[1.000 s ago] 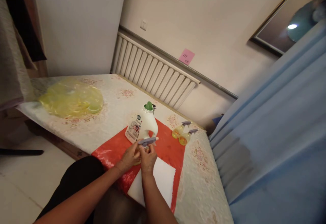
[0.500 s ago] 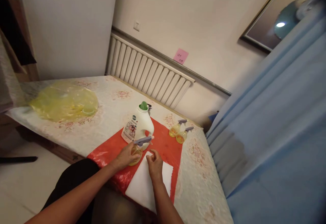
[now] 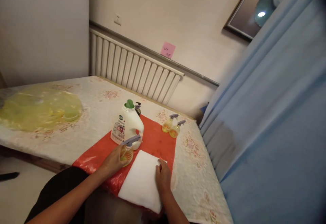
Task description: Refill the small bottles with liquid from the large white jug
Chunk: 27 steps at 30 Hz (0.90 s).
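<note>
My left hand [image 3: 113,162] is wrapped round a small clear spray bottle [image 3: 126,155] with a grey trigger head and yellowish liquid, held upright in front of a large white jug [image 3: 132,124]. The jug has a flowered label and a green cap piece in its mouth. My right hand [image 3: 163,176] is closed at the right edge of a folded white cloth [image 3: 142,181], its fingertips curled near the far corner. The cloth lies on a red plastic sheet [image 3: 152,134]. Two similar spray bottles [image 3: 167,125] stand at the sheet's right far side.
A dark pump-topped bottle [image 3: 138,108] is partly hidden behind the jug. On the flowered tablecloth [image 3: 98,115], a yellow plastic bag [image 3: 38,110] lies at the left. A radiator [image 3: 137,69] runs along the wall, and a blue curtain [image 3: 265,108] hangs to the right.
My right hand has moved from beside the spray bottle to the cloth's right edge. My left hand keeps hold of the bottle. The view has swung rightward.
</note>
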Tool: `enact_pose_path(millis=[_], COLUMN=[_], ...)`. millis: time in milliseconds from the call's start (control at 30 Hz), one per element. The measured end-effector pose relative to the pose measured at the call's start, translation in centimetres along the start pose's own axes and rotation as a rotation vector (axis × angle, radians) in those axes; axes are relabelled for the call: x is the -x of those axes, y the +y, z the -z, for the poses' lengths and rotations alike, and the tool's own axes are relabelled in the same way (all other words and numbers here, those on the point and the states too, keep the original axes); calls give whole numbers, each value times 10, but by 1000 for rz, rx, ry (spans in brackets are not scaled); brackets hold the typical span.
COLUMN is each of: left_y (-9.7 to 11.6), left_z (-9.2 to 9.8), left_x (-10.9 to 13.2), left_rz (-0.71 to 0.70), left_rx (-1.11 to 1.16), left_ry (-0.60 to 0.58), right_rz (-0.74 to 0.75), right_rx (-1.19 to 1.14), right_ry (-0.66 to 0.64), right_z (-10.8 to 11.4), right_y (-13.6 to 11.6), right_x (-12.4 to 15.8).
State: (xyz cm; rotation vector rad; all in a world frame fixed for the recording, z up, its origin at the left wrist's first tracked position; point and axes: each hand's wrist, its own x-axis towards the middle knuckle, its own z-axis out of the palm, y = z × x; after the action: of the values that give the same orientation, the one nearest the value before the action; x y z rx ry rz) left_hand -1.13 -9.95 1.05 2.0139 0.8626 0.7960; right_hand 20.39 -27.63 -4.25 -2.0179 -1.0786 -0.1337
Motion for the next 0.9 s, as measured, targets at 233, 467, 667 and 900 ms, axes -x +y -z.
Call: enact_pose_path(millis=[233, 467, 667, 900], left_y=[-7, -8, 35, 73], left_z=[-7, 5, -10, -75], left_x=[-2, -8, -16, -69], left_rz=[-29, -79, -122, -58], left_rx=[-215, -315, -267, -207], left_ry=[74, 110, 101, 68], right_rz=[50, 69, 80, 68], right_rx=[58, 60, 37, 14], right_ry=[53, 114, 130, 143], right_z=[-11, -8, -7, -6], right_y=[10, 7, 7, 7], right_x=[9, 8, 6, 6])
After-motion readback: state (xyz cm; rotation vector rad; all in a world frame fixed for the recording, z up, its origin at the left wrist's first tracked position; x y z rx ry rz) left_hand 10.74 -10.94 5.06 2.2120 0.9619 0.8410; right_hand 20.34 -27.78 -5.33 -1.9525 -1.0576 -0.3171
